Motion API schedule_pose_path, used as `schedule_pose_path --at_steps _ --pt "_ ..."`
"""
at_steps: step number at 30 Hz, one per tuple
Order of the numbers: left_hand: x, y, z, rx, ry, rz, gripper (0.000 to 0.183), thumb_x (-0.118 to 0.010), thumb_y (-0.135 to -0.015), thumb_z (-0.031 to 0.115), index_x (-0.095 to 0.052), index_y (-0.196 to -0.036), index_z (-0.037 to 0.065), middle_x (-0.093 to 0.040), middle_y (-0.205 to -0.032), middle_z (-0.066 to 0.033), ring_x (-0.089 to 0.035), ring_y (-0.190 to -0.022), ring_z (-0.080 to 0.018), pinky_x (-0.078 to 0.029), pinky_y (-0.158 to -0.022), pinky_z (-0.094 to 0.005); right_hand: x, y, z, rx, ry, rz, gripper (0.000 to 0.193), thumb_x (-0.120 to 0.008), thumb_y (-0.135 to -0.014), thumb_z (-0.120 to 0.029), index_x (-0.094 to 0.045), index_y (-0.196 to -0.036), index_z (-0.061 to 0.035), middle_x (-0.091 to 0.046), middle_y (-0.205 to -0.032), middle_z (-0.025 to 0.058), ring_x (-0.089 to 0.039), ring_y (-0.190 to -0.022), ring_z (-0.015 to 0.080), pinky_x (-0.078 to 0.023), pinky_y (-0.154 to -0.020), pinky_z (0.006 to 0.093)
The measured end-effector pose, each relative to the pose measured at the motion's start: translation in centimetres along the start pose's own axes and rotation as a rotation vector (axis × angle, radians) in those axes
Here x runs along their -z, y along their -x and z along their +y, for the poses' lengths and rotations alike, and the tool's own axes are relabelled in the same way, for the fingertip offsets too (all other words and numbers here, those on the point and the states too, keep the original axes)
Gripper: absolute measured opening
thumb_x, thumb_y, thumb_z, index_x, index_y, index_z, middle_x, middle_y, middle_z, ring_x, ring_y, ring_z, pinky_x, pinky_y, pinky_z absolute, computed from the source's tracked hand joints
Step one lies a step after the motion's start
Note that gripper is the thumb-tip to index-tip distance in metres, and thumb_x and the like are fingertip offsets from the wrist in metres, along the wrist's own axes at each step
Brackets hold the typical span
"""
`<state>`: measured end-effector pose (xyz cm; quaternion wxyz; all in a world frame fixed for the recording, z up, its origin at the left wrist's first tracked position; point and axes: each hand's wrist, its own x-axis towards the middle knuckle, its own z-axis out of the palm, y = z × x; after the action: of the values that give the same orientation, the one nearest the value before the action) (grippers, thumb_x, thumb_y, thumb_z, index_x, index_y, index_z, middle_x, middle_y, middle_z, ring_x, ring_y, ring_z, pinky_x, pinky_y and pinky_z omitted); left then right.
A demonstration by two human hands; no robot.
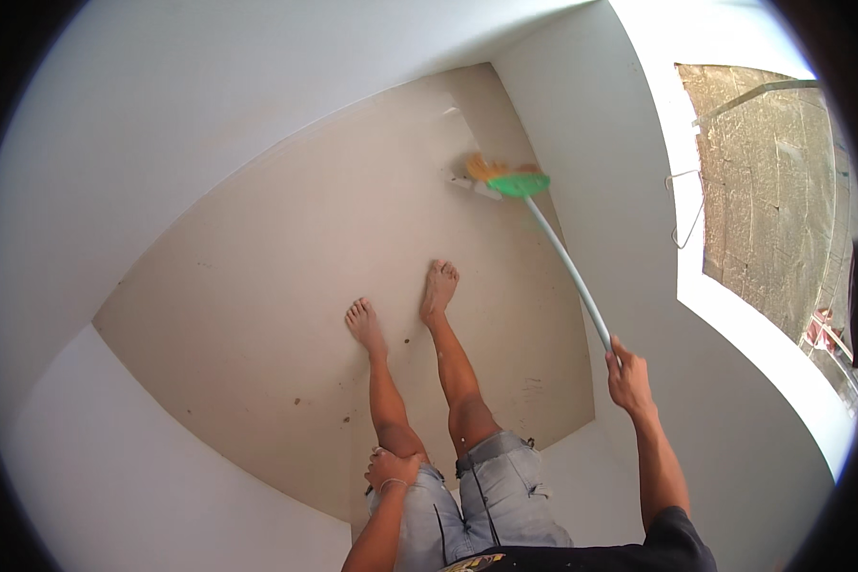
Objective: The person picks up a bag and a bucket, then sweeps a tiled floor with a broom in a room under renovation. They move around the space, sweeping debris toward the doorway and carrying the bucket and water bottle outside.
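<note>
A broom has a long pale handle (574, 272), a green head (520, 184) and orange bristles (484, 170). My right hand (629, 378) is closed round the upper end of the handle, at the right. The broom head is over the floor near the right wall, its bristles pointing left and smeared by motion. Against the bristles lie pale flat scraps (486, 191) and dark bits of dirt. My left hand (392, 469) rests on my left thigh by the hem of my denim shorts (510, 486), its fingers bent over the leg and apart, holding no tool.
My bare feet (439, 286) stand on the beige floor (257, 257). Several dark crumbs (297, 401) lie around them. White walls (162, 114) enclose the floor. At the right is a window opening (767, 181), with a bent wire (702, 195) at its frame.
</note>
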<state>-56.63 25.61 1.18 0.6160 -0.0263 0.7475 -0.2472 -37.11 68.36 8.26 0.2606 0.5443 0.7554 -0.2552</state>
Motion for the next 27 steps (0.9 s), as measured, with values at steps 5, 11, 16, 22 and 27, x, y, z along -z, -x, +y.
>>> schedule_pose_path --at_steps 5,11,16,22,27 --pt "0.5 -0.1 0.3 -0.042 -0.031 0.091 0.098 -0.080 -0.066 0.058 -0.051 -0.135 -0.006 -0.063 -0.130 -0.0214 -0.065 -0.118 -0.0353 -0.049 -0.104 -0.0457 -3.8 -17.3 -9.5 0.128 -0.053 0.014 0.046 -0.051 -0.101 -0.015 -0.049 -0.145 -0.0008 -0.066 -0.081 0.0310 -0.066 -0.078 0.0509 -0.053 -0.070 0.0554" --pt "1.9 0.2 0.9 -0.019 -0.069 0.096 0.100 -0.081 -0.064 0.058 -0.051 -0.135 -0.006 -0.063 -0.130 -0.0219 -0.065 -0.118 -0.0350 -0.049 -0.104 -0.0454 -13.2 -2.9 -1.9 -0.056 0.067 -0.338 0.053 -0.044 -0.103 -0.018 -0.038 -0.154 -0.0036 -0.066 -0.079 0.0339 -0.066 -0.076 0.0544 -0.054 -0.071 0.0618" --pt "1.7 -0.2 1.1 -0.029 -0.054 0.117 0.099 -0.082 -0.063 0.057 -0.052 -0.132 -0.007 -0.064 -0.128 -0.0225 -0.065 -0.118 -0.0355 -0.050 -0.104 -0.0452 -6.3 7.5 2.7 -0.104 0.004 -0.257 0.046 -0.051 -0.101 -0.015 -0.053 -0.146 -0.0068 -0.068 -0.081 0.0301 -0.068 -0.077 0.0509 -0.055 -0.072 0.0574" --pt "1.9 -0.3 2.3 -0.088 -0.133 0.177 0.100 -0.084 -0.064 0.056 -0.051 -0.132 -0.009 -0.064 -0.128 -0.0232 -0.065 -0.118 -0.0362 -0.051 -0.102 -0.0452 -1.6 -7.2 2.3 -0.089 -0.067 -0.085 0.046 -0.055 -0.102 -0.019 -0.053 -0.146 -0.0101 -0.066 -0.076 0.0271 -0.067 -0.079 0.0493 -0.053 -0.070 0.0532" --pt "3.1 -0.4 2.6 -0.103 -0.150 0.246 0.100 -0.084 -0.065 0.056 -0.051 -0.132 -0.010 -0.064 -0.128 -0.0235 -0.065 -0.118 -0.0366 -0.051 -0.103 -0.0454 -12.7 -3.8 11.4 -0.263 -0.043 -0.121 0.047 -0.052 -0.103 -0.023 -0.051 -0.148 -0.0095 -0.069 -0.090 0.0290 -0.067 -0.088 0.0503 -0.054 -0.079 0.0560"
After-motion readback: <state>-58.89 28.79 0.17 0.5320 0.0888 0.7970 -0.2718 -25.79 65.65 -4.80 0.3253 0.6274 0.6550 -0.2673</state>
